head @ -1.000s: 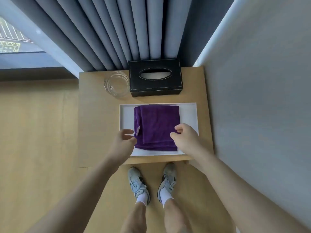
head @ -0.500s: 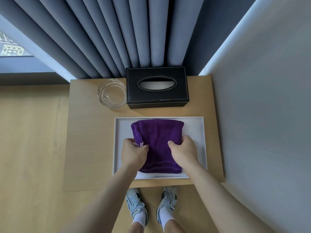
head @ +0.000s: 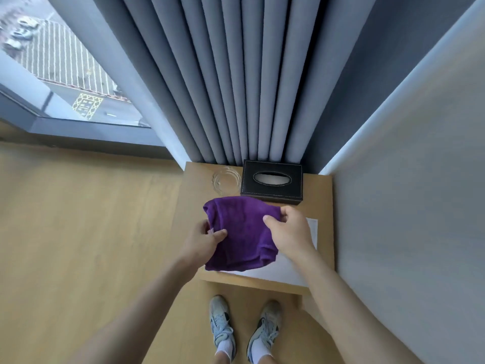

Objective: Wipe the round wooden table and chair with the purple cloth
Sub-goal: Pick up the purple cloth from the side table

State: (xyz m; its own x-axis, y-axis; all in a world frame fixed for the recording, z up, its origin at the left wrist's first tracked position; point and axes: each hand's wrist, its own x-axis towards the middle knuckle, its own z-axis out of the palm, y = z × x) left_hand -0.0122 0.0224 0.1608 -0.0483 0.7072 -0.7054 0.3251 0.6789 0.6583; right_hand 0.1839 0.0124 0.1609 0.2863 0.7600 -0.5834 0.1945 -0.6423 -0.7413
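The folded purple cloth [head: 241,232] hangs in the air above a white tray [head: 312,232] on a small square wooden side table [head: 319,206]. My left hand [head: 203,239] pinches the cloth's left edge by its small tag. My right hand [head: 287,231] grips the cloth's upper right corner. Both hands hold it lifted off the tray, its lower edge sagging. No round wooden table or chair is in view.
A black tissue box [head: 273,181] and a clear glass ashtray [head: 226,179] stand at the back of the side table. Grey curtains [head: 236,88] hang behind, a grey wall [head: 406,219] is on the right. Wooden floor [head: 91,219] spreads left; my shoes [head: 221,327] are below.
Both hands closed on the purple cloth and lifted it off the white tray. The camera view rose and pulled back, showing the window at the left.
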